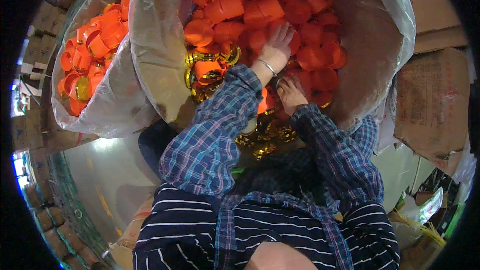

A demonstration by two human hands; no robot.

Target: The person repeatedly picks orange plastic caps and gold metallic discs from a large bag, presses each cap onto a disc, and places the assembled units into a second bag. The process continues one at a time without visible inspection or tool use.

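Observation:
A large plastic-lined container in front of me holds a heap of orange-red plastic cup-like pieces, short and cylindrical. My left hand lies over the heap with its fingers stretched out, touching the pieces, and a bangle circles its wrist. Just below and to its right, my right hand has bent fingers beside the left wrist. A small dark thing shows at those fingertips, too unclear to name. Shiny gold ring-like pieces lie among the orange ones left of my forearm, and more show beneath my wrists.
A second lined bag at the left holds more orange and gold pieces. Cardboard boxes stand at the right. The clear plastic liner folds over the container's rim. Stacked goods line the far left, beyond the pale floor.

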